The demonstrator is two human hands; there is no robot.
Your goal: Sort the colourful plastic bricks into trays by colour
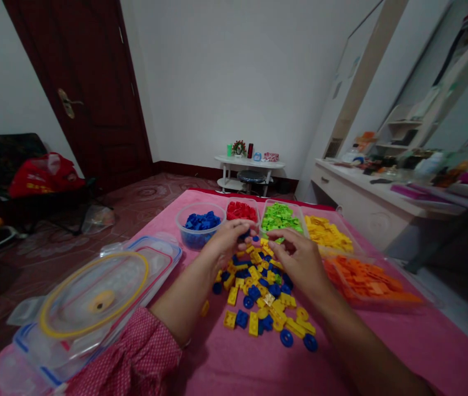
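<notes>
A heap of yellow and blue plastic building blocks [254, 280] lies on the pink cloth in front of me, with a few blue wheels [286, 337] at its near edge. Above its far left part, my left hand [229, 242] curls around a dark blue block [244, 235], partly hidden by the fingers. Opposite it, my right hand [299, 256] hovers over the heap's right side, thumb and fingers bent towards each other. Whether it pinches a small piece cannot be made out. A small round blue piece [255, 238] shows between the hands.
Beyond the heap stand tubs of blue blocks [201, 221], red blocks [241, 210], green blocks [281, 216] and yellow blocks [328, 232]. Orange blocks [372, 278] fill a box at right. Stacked clear lids [105, 297] lie at left on the pink cloth [234, 368].
</notes>
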